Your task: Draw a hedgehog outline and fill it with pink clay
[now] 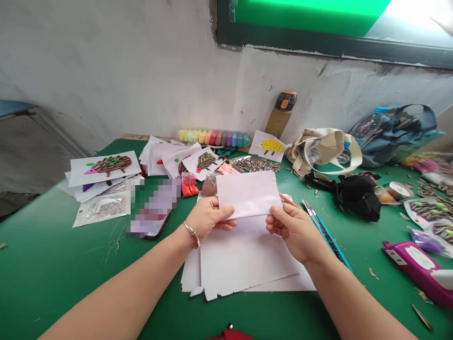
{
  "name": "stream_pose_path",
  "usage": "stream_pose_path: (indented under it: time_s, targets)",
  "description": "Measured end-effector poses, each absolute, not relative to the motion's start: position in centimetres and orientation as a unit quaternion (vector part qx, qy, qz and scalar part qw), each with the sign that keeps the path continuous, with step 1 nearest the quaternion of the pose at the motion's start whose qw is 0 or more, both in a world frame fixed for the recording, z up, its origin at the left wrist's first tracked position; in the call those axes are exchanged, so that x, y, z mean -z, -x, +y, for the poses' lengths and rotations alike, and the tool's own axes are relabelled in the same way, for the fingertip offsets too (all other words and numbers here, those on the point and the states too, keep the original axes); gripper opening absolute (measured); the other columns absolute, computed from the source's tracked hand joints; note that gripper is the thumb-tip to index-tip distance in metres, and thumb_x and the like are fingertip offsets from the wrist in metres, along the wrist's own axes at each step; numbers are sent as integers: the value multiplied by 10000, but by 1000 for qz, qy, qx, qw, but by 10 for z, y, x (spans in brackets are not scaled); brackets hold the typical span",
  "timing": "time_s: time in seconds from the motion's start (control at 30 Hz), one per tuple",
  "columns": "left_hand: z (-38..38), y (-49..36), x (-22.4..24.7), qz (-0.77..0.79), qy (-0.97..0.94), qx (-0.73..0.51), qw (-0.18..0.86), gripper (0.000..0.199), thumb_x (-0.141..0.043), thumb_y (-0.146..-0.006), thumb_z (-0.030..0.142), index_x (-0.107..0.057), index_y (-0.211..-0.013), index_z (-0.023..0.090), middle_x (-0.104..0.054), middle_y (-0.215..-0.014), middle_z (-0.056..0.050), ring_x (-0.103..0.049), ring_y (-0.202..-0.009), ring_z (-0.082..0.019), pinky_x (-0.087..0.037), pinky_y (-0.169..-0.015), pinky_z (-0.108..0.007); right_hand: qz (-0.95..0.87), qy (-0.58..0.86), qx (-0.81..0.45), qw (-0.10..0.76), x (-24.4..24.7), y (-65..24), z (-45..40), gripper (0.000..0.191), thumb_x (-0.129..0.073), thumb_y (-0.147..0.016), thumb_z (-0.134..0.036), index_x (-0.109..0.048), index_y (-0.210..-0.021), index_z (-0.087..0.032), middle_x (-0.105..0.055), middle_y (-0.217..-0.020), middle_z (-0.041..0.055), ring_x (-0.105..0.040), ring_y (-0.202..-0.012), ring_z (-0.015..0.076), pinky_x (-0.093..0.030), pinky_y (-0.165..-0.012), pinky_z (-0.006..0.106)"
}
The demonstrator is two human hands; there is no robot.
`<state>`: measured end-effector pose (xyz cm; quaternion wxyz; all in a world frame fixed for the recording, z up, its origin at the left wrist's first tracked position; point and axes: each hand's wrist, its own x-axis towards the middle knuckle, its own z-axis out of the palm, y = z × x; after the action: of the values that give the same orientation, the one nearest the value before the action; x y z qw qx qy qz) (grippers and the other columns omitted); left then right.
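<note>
Between my two hands I hold a blank white sheet of paper (247,191), raised above the table and seemingly folded along its lower edge. My left hand (208,218) pinches its lower left corner, thumb on top and fingers beneath. At the lower right corner my right hand (288,224) grips it the same way. Under the hands lies a stack of larger white paper (244,259) with torn front edges. A blue utility knife (327,236) rests beside my right wrist, and an orange pencil-like stick (289,200) partly shows behind that hand.
Hedgehog cards (104,169) with seeds and a phone (155,208) lie left. Behind are colored clay packs (214,138), a sunflower seed pile (256,164), a yellow hedgehog card (268,145) and a bottle (281,113). Rightward are a canvas bag (323,148), black pouch (357,196) and magenta case (417,269).
</note>
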<state>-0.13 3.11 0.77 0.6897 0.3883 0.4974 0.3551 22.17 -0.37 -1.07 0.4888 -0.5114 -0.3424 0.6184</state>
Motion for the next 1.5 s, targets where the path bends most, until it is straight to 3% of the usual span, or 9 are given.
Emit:
stream_pose_path:
  time_s: [0.77,1.0,1.2,1.5]
  targets:
    - [32,2,-8,501,-395,-362,680,343,-877,-609,316,-665,-775,102,-704,-687,-56,-706,-582,-180,-575,-485,-200,-344,496,-626,494,6,-220,-4,286,-723,-771,-430,-622,-705,-171,-666,-669,15,-599,-592,125,-477,-608,273]
    - [33,2,-8,504,-397,-363,675,362,-882,-600,311,-662,-785,91,-703,-690,-48,-711,-583,-181,-585,-486,-197,-326,515,-630,481,5,-220,-2,337,-724,-750,-483,-638,-713,-159,-671,-673,35,-608,-569,136,-448,-524,250]
    - [32,1,-9,501,-394,-355,683,340,-874,-624,288,-666,-804,88,-709,-700,-50,-714,-593,-177,-588,-495,-191,-321,504,-647,474,7,-221,-2,303,-766,-722,-428,-628,-701,-159,-663,-651,20,-599,-537,119,-453,-532,244]
    - [30,5,-9,461,-390,-316,732,494,-864,-603,466,-666,-873,103,-742,-749,-88,-715,-621,-167,-586,-517,-191,-326,510,-628,489,5,-221,-2,302,-781,-702,-419,-625,-683,-162,-655,-625,11,-592,-531,115,-445,-544,246]
